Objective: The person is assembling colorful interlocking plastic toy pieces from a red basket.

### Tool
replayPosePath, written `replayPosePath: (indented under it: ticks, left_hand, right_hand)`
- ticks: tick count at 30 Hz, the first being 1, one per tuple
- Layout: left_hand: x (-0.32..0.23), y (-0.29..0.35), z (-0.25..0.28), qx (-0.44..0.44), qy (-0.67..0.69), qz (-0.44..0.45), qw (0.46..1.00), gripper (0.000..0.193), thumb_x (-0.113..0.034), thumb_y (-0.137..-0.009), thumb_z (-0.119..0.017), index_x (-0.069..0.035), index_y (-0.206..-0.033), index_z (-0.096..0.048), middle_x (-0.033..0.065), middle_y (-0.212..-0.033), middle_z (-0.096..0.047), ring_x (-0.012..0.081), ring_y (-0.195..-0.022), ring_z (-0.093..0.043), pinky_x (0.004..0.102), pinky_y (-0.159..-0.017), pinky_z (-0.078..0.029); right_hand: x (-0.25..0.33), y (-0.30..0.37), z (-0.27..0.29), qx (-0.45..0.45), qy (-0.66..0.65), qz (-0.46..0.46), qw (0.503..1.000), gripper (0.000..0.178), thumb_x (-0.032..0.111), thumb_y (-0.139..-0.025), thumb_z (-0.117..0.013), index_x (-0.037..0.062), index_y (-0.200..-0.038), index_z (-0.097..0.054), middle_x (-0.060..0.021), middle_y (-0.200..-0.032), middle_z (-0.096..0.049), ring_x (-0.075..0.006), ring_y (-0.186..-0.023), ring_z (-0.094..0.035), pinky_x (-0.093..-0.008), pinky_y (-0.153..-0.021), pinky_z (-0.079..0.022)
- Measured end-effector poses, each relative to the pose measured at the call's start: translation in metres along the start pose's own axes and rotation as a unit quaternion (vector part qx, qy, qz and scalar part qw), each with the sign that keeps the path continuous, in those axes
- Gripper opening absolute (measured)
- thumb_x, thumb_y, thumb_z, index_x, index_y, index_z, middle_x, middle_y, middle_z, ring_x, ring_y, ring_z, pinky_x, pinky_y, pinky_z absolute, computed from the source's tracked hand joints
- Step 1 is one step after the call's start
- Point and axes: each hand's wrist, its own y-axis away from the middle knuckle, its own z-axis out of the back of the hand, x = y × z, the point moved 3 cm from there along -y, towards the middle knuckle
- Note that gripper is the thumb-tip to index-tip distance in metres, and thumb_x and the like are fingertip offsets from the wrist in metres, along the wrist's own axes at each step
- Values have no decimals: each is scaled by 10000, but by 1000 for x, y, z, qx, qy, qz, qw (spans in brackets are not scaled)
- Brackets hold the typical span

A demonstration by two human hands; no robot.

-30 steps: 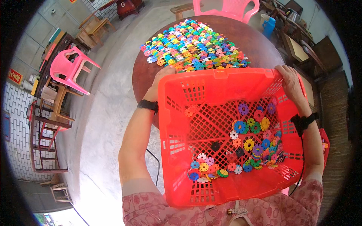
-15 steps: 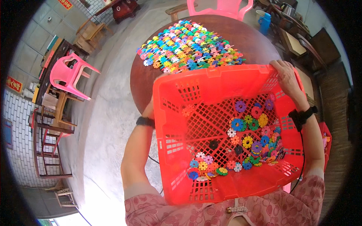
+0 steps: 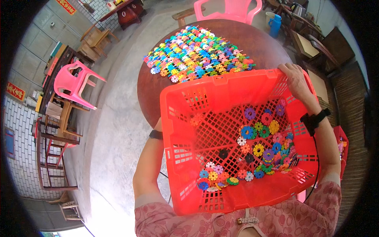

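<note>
A red plastic basket is tilted toward me in front of my chest, its open top facing me. Over its far right rim my right hand is closed, fingers hooked on the edge. My left hand is against the basket's left side; most of it, fingers included, is hidden behind the wall. Inside the basket, colourful flower-shaped plastic discs lie loose, heaped mostly toward the lower right. Beyond the basket, a sheet of interlocked flower discs covers part of a round brown table.
A pink plastic chair stands behind the table, and another pink chair is at the left by wooden furniture. A blue flask is at the back right. Beside my right elbow sits a red container with small coloured pieces.
My left hand has slid down from the basket's far left corner along its side, and more of it is hidden. The right hand and basket have barely moved; the view has shifted slightly.
</note>
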Motion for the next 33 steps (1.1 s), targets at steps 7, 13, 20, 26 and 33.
replayPosePath:
  ticks: [7,13,20,26,33]
  left_hand:
    - [5,-4,-11,-10,-26,1,1000,321,-294,-860,-552,-122,-1126,-606,143,-1102,-587,287,-1027,-583,425,-846,-454]
    - [5,-2,-12,-14,-28,2,1000,335,-302,-861,-547,-133,-1145,-597,142,-1127,-575,290,-1046,-573,432,-858,-448]
    - [5,0,-12,-18,-33,-1,999,350,-313,-863,-541,-146,-1168,-587,141,-1157,-561,293,-1069,-561,441,-872,-440]
    - [6,-1,-13,-19,-34,-5,999,364,-321,-864,-537,-158,-1187,-578,140,-1182,-549,296,-1089,-551,448,-883,-434]
    - [9,-2,-14,-22,-39,-8,999,381,-332,-865,-531,-171,-1209,-567,139,-1212,-535,299,-1112,-540,456,-897,-427]
  right_hand:
    - [0,0,-1,-7,12,0,1000,224,43,-795,-525,85,-1014,-502,-120,-900,-530,-330,-934,-517,-416,-842,-373]
    - [0,-1,-1,-6,24,10,1000,220,37,-784,-524,84,-997,-492,-116,-894,-528,-315,-930,-521,-410,-843,-372]
    - [1,-1,-1,-6,16,9,1000,204,44,-785,-524,80,-983,-489,-113,-884,-527,-310,-921,-524,-401,-845,-372]
    - [-1,0,1,-17,6,14,1000,184,67,-800,-528,71,-981,-489,-118,-883,-524,-316,-914,-520,-404,-842,-367]
    - [0,1,1,-13,5,13,1000,180,62,-800,-528,71,-976,-492,-121,-894,-527,-317,-922,-512,-404,-849,-360]
